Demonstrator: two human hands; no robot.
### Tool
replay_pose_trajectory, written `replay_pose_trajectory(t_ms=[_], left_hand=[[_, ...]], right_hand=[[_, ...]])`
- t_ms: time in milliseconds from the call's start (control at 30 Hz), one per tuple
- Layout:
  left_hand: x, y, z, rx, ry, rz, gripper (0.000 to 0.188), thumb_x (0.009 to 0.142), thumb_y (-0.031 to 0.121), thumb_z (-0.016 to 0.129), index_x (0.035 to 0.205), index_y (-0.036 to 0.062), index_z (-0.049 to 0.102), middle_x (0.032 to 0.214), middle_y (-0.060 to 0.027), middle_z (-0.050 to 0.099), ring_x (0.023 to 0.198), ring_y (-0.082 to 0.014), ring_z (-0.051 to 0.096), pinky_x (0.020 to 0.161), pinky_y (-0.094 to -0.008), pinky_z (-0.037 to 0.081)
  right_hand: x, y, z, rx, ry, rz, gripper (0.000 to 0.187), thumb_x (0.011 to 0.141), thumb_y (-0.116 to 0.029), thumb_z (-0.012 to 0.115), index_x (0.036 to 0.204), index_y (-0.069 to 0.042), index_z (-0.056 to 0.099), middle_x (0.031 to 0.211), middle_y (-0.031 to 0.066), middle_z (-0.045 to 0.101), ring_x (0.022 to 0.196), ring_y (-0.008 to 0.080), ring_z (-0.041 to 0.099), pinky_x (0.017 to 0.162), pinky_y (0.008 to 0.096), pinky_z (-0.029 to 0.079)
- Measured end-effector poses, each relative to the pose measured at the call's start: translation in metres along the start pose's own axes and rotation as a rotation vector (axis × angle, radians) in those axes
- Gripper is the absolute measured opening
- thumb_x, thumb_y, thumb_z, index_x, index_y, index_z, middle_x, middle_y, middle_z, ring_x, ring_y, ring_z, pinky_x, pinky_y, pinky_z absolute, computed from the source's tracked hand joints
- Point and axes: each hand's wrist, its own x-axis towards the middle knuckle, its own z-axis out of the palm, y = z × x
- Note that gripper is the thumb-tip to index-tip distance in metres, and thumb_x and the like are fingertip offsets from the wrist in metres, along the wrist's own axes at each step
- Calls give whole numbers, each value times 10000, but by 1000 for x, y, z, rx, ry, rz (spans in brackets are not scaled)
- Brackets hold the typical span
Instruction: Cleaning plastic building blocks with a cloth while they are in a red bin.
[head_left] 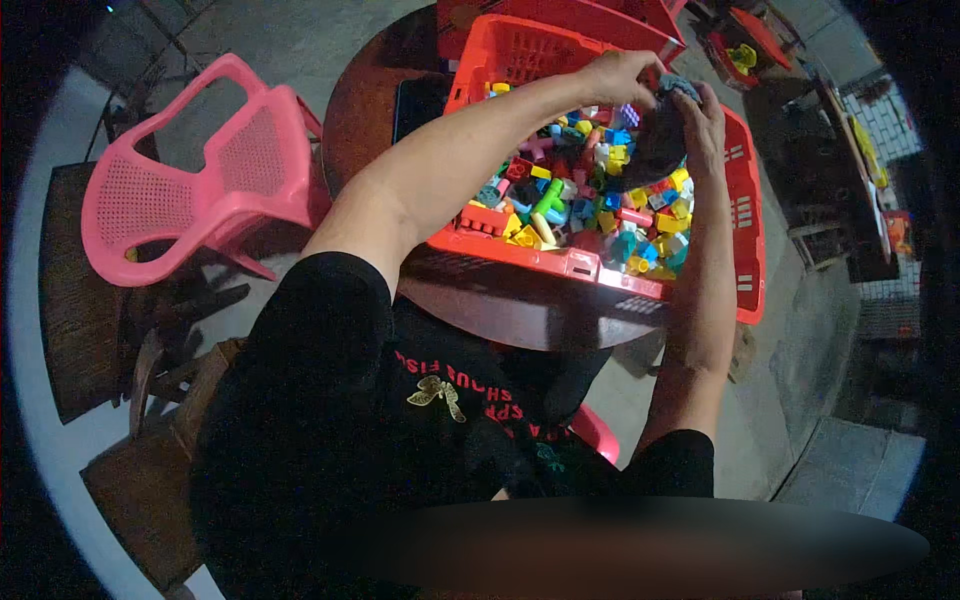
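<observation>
Over the far right part of a red plastic basket (570, 262) both my hands are raised close together. My right hand (704, 125) is closed on a crumpled grey cloth (678, 86). Right beside the cloth, my left hand (622, 78) has its fingers bent inward; what they hold, if anything, is too small to make out. Below the hands, the basket is filled with toy building blocks (600, 190) in yellow, blue, red, green and white. A dark shadow falls across the blocks under my hands.
The basket stands on a round brown table (365, 85), with another red container (560, 12) behind it. A pink plastic armchair (150, 200) stands to the left. Dark wooden furniture (80, 290) lies farther left. At the far right is a small stool (820, 245).
</observation>
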Motion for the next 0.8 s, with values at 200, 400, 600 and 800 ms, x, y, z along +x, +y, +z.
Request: replay_pose_trajectory(t_ms=[200,400,600,800], left_hand=[[-11,0,0,578,-280,-74,465,568,127,720,993,70,539,887,-144,608,861,-320,584,682,-393,456],[-9,11,-3,288,-380,-282,317,657,124,693,935,31,570,784,-118,607,768,-186,608,624,-320,467],[3,21,-10,-191,-10,-214,275,769,244,646,943,38,589,740,-59,621,692,-134,603,623,-278,485],[50,14,-61,721,170,-50,266,645,294,717,862,148,667,903,-70,650,898,-236,599,764,-380,469]], right_hand=[[-1,9,1,-786,28,-164,272,747,-194,616,962,-46,542,850,175,605,818,268,604,710,357,452],[-1,14,1,-346,-163,-45,218,754,-145,610,937,-34,568,818,73,604,737,165,568,666,281,448],[4,-4,-3,224,77,156,203,789,-143,589,957,-33,562,812,30,573,719,108,534,647,242,425],[1,-17,25,-192,-40,24,262,774,-175,572,995,-36,550,853,33,555,785,118,504,703,252,410]])
